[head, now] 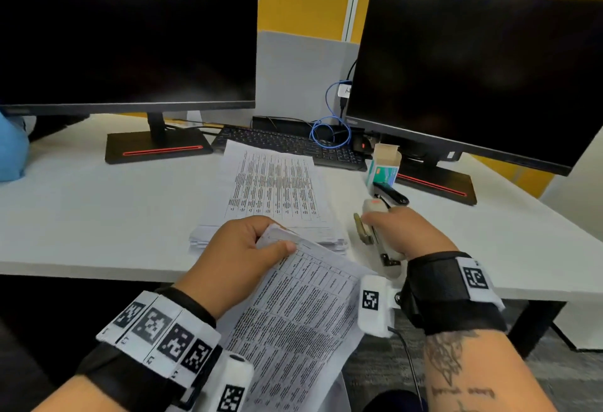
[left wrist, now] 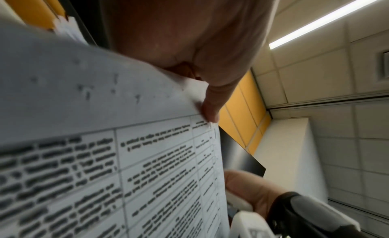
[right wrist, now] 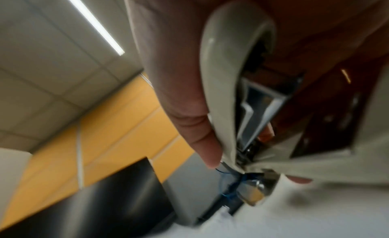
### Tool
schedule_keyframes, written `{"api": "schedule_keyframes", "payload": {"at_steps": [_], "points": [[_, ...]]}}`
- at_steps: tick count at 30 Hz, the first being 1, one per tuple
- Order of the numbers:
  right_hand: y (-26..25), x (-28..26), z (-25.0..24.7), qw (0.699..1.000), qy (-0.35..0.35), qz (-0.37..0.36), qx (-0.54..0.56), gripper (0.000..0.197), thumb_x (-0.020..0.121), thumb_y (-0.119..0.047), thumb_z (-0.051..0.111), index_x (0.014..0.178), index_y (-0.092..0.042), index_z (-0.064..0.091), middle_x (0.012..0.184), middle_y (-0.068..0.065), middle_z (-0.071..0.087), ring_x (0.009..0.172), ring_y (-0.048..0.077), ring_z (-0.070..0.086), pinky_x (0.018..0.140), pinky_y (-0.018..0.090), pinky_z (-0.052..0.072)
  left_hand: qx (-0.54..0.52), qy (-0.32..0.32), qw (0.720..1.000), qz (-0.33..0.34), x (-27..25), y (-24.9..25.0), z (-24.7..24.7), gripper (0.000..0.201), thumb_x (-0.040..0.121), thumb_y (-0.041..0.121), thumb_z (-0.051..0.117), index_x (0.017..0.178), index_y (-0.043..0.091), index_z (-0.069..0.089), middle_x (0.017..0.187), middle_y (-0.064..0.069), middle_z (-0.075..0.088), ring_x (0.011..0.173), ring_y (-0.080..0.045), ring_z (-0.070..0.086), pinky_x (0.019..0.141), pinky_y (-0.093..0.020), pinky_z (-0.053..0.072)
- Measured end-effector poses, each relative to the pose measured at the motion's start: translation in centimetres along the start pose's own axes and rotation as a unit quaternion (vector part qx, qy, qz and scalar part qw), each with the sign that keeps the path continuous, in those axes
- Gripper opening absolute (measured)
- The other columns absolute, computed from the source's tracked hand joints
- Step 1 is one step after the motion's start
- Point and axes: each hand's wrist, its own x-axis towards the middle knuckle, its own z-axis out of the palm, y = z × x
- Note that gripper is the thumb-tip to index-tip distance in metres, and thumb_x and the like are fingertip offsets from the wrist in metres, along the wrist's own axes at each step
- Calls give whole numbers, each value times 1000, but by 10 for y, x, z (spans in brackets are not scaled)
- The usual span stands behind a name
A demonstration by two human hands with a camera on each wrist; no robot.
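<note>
Holding printed sheets [head: 303, 307] in the left hand [head: 235, 248]; thumb and curled fingers [left wrist: 210, 108] are pinching their top edge. The sheets are hanging over the near edge of the desk [head: 98, 215], long axis running from the pinch down toward the person. The right hand [head: 404, 232] is clenching a cream stapler [head: 380, 245] just right of the sheets, above the desk. Its long axis is running from the wrist toward the keyboard [head: 287, 144], nose pointing away. A paper stack [head: 270, 189] is lying beyond the left hand, with a black stapler [head: 391, 194] past the right.
</note>
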Motion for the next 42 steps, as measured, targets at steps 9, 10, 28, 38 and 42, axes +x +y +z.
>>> {"api": "schedule_keyframes", "payload": {"at_steps": [9,10,28,38,42], "points": [[5,29,3,991,35,-6,-126,48,80,-47,60,110,-10,64,99,9,66,87,24,64,71,29,49,0,15,1000,16,3,-17,-1,4,84,14,73,81,13,71,82,-4,74,80,-20,71,75,-34,56],[4,28,1,987,49,-36,-148,50,81,-53,58,110,-13,66,103,8,66,91,23,63,76,31,50,-1,20,1000,20,3,-19,-2,4,84,14,73,80,13,71,82,-5,74,80,-22,70,75,-36,56],[12,-50,54,884,-149,-254,-362,29,90,-7,54,103,-23,74,67,-10,48,64,12,49,51,19,31,86,-40,995,41,-15,-70,-1,21,83,11,75,76,30,67,76,8,70,73,-7,63,71,-22,48],[25,-51,84,864,-194,-207,-417,31,93,-5,46,114,-10,68,109,11,68,90,27,60,77,29,43,350,-173,919,46,-14,-76,0,16,97,24,52,99,32,66,95,17,67,88,1,58,76,-18,44],[19,-54,77,856,-167,-241,-425,38,93,-2,44,123,-11,64,116,11,65,105,28,61,84,30,44,359,-137,920,71,-15,-74,-4,18,97,25,50,84,37,56,77,14,62,72,0,55,64,-17,41]]}}
